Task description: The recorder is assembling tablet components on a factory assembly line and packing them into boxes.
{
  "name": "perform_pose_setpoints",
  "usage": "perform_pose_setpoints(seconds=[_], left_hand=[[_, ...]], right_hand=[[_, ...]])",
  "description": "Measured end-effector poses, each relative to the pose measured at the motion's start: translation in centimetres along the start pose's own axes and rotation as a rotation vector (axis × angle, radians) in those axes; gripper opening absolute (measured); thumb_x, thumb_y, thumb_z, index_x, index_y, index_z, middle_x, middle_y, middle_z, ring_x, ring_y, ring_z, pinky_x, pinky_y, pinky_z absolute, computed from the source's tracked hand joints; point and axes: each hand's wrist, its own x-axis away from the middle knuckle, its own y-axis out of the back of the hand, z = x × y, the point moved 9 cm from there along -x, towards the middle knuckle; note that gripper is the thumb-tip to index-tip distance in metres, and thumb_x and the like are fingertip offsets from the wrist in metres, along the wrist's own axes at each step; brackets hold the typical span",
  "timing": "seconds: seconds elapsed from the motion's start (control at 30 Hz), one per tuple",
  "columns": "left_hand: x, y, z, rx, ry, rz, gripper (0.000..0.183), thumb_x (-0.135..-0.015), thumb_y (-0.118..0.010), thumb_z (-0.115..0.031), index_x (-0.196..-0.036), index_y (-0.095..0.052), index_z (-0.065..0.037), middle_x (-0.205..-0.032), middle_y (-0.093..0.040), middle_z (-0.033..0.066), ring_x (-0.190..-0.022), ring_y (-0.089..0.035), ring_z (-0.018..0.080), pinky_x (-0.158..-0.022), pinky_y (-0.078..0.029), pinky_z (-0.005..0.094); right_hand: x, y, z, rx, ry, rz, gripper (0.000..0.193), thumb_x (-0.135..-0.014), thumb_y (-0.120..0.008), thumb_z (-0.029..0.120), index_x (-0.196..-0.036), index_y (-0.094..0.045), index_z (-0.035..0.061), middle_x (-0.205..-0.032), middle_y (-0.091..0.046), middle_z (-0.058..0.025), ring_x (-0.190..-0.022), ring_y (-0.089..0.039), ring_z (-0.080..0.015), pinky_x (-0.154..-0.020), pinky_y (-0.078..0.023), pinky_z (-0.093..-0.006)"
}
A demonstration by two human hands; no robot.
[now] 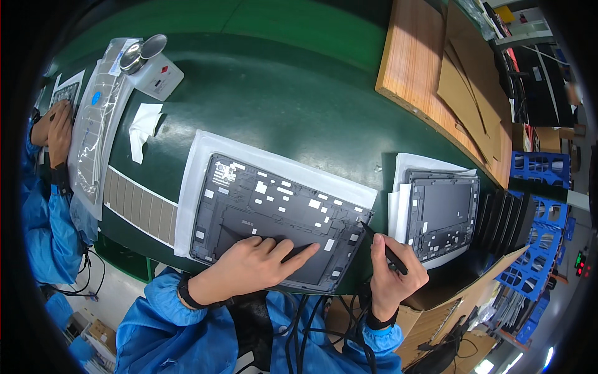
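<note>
A dark grey tablet-like housing panel [283, 212] with several small white pads lies tilted on a white foam sheet [187, 206]. My left hand [252, 265] rests on its near edge, index finger stretched out over the panel and the other fingers loosely bent, holding nothing. Over the panel's right edge, my right hand [393, 268] is closed around slim black tweezers [392, 257]. Their pointed tip reaches the panel's upper right corner; whether it touches cannot be made out. Black bands circle both wrists.
Similar panels [442, 209] lie stacked at right, beside black slotted parts [504, 218] and a cardboard box [461, 293]. A wooden board [411, 62] stands behind. At left are a strip sheet [140, 202], a white bottle [159, 76] and a co-worker's hands [59, 131]. Cables hang before me.
</note>
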Motion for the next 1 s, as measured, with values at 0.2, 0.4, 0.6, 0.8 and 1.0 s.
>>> perform_pose_setpoints(seconds=[0.2, 0.4, 0.6, 0.8, 1.0], left_hand=[[0.0, -0.2, -0.1, 0.002, -0.016, -0.017, 0.062, -0.078, -0.062, -0.018, -0.140, -0.063, -0.018, -0.078, -0.046, -0.0032, -0.061, -0.052, 0.0074, -0.056, -0.046, 0.0206], [0.9, 1.5, -0.8, -0.006, -0.038, -0.145, 0.046, -0.083, -0.067, -0.020, -0.128, -0.070, -0.012, -0.074, -0.046, -0.0040, -0.056, -0.049, 0.0079, -0.052, -0.039, 0.0212], [7.3, 8.7, 1.3, 0.357, 0.214, -0.521, 0.052, -0.082, -0.079, -0.039, -0.120, -0.073, -0.004, -0.097, -0.071, 0.0026, -0.062, -0.065, 0.0099, -0.053, -0.052, 0.0203], [13.7, 9.1, 1.1, 0.466, 0.297, -0.653, 0.043, -0.084, -0.074, -0.020, -0.125, -0.072, -0.007, -0.118, -0.072, 0.0055, -0.081, -0.073, 0.0135, -0.065, -0.057, 0.0221], [17.7, 9.6, 2.1, 0.371, 0.346, -0.629, 0.021, -0.080, -0.069, -0.012, -0.101, -0.074, -0.009, -0.106, -0.073, 0.0018, -0.077, -0.070, 0.0125, -0.063, -0.055, 0.0246]], right_hand=[[0.2, 0.2, -0.2, 0.002, -0.018, -0.012, 0.013, -0.079, -0.085, 0.002, -0.085, -0.073, 0.0005, -0.068, -0.070, -0.0076, -0.050, -0.057, -0.0142, -0.048, -0.040, -0.0244], [0.4, 1.0, 1.9, -0.029, 0.015, -0.032, 0.012, -0.079, -0.084, 0.001, -0.085, -0.074, 0.0002, -0.068, -0.069, -0.0102, -0.052, -0.060, -0.0178, -0.051, -0.045, -0.0268], [2.8, 1.6, 8.9, -0.323, 0.180, 0.138, 0.011, -0.078, -0.080, -0.001, -0.083, -0.071, -0.0046, -0.071, -0.072, -0.0146, -0.057, -0.069, -0.0228, -0.056, -0.055, -0.0298], [6.0, -1.1, 16.7, -0.625, 0.461, 0.323, 0.017, -0.072, -0.083, -0.003, -0.085, -0.072, -0.0057, -0.072, -0.073, -0.0143, -0.057, -0.071, -0.0218, -0.054, -0.057, -0.0291], [7.7, -3.0, 19.2, -0.565, 0.412, 0.423, 0.014, -0.071, -0.083, -0.002, -0.081, -0.074, -0.0040, -0.071, -0.072, -0.0148, -0.056, -0.069, -0.0208, -0.055, -0.056, -0.0276]])
